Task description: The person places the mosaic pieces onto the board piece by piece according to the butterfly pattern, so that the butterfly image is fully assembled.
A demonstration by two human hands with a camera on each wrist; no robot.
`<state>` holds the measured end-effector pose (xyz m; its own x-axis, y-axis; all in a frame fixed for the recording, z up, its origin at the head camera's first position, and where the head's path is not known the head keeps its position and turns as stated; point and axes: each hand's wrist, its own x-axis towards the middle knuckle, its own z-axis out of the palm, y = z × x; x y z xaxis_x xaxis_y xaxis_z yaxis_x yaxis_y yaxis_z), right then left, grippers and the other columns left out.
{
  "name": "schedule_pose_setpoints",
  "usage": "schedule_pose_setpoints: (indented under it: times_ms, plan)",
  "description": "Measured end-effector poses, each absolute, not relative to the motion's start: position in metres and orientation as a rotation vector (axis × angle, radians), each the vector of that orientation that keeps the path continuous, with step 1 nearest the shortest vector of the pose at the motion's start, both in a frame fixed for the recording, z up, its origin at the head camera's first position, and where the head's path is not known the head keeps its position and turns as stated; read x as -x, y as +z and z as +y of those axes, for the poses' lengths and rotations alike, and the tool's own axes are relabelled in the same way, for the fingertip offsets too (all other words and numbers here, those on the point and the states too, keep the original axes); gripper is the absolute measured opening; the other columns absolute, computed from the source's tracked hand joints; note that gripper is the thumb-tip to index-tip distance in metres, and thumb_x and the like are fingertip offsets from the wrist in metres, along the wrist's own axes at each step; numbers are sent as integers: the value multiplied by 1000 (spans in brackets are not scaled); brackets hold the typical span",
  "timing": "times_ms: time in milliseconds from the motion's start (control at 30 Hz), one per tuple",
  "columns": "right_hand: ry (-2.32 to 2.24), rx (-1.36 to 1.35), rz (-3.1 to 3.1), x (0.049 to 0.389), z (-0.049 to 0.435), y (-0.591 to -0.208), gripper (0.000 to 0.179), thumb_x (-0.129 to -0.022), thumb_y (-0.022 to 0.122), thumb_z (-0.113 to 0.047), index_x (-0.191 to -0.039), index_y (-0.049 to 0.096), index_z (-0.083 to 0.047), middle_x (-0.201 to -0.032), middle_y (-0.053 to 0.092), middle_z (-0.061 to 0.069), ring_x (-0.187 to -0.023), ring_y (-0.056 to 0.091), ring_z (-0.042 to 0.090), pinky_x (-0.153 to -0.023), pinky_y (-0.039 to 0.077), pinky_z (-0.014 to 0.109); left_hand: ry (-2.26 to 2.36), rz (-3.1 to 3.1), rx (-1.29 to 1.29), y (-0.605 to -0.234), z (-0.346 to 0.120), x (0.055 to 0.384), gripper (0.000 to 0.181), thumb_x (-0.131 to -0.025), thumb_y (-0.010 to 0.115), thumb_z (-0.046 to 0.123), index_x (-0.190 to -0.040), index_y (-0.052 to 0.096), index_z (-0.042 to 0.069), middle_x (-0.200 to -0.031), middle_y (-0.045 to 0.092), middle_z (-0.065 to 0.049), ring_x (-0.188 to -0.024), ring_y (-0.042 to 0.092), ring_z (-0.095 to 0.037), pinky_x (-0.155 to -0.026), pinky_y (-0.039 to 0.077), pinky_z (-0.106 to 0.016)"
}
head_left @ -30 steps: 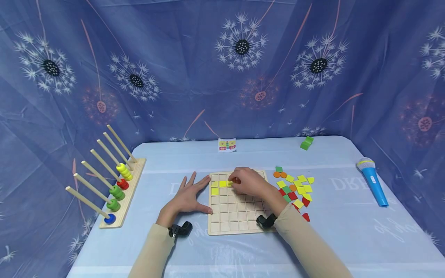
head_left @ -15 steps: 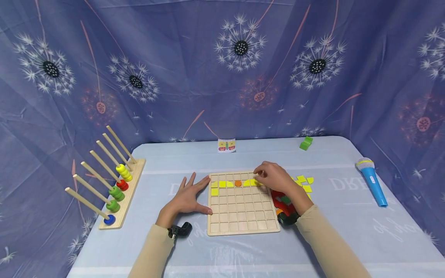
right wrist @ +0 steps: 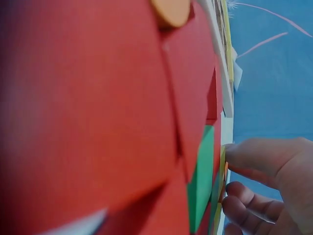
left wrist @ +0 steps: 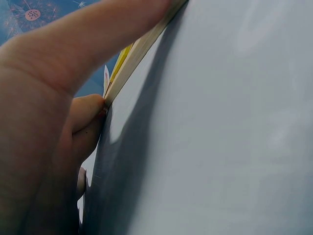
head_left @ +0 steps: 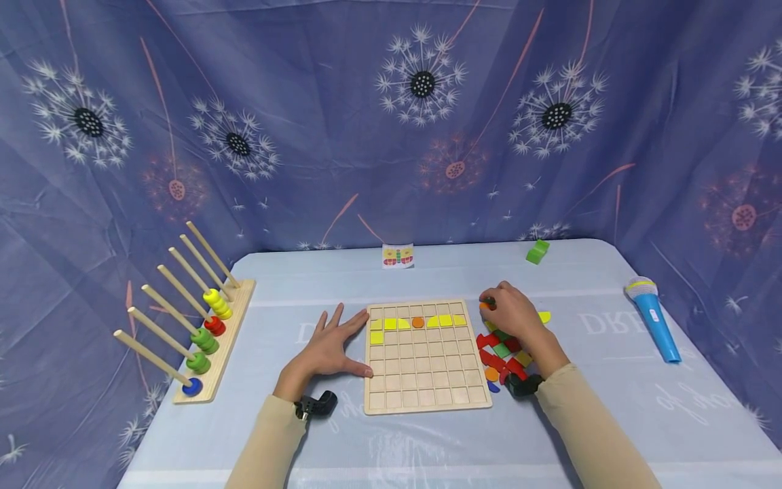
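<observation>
My left hand (head_left: pixel 332 348) lies spread at the left side of the square wooden grid board (head_left: pixel 427 365). Its thumb and index finger touch the frame; the left wrist view shows fingertips at the board's edge. Yellow tiles (head_left: pixel 444 320) and an orange round tile (head_left: pixel 418 322) sit in the board's second row, with one yellow square (head_left: pixel 376 337) below at left. My right hand (head_left: pixel 516 314) reaches over the loose tiles, bent fingertips at an orange round tile (head_left: pixel 485 306). In the right wrist view the thumb and fingers touch tiles there; whether they pinch one is unclear.
Red tiles (head_left: pixel 489 357), a green tile (head_left: pixel 501 350) and others lie right of the board, partly under my right hand. A butterfly pattern card (head_left: pixel 398 256) and green block (head_left: pixel 537 252) stand behind. The bead stacker (head_left: pixel 229 339) is left, the toy microphone (head_left: pixel 655 319) right.
My right hand has moved right from the board's upper row to the loose tiles. An orange round tile and several yellow tiles now show in that row. The left hand has stayed put.
</observation>
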<state>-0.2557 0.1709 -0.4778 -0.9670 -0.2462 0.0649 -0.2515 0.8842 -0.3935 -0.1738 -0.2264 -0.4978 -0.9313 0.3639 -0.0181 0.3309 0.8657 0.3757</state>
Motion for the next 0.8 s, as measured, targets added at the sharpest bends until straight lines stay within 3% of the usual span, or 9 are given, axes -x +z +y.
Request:
schedule_pose_setpoints:
  times_ms: [300, 533, 800]
  plan:
    - [640, -441, -3070, 255, 171, -474, 27, -81, 74, -20, -105, 72, -7, -96, 60, 11, -85, 54, 28, -84, 49, 50, 586, 2958, -538, -498, -225, 173, 126, -49, 68, 85, -153, 29, 25, -156, 24, 8, -145, -1, -31, -114, -5, -53]
    - [688, -373, -3136, 252, 166, -471, 34, -78, 74, -20, -109, 71, -5, -101, 60, 11, -89, 51, 28, -85, 49, 48, 556, 2949, -512, -497, -223, 173, 127, -48, 67, 87, -153, 28, 27, -157, 23, 10, -145, -3, -29, -114, -6, -52]
    - [781, -567, -3055, 246, 141, -463, 35, -76, 75, -18, -109, 72, -7, -94, 59, 4, -80, 53, 20, -71, 52, 36, 565, 2944, -501, -497, -226, 173, 127, -48, 66, 87, -153, 27, 27, -157, 22, 10, -145, -3, -28, -114, -6, -52]
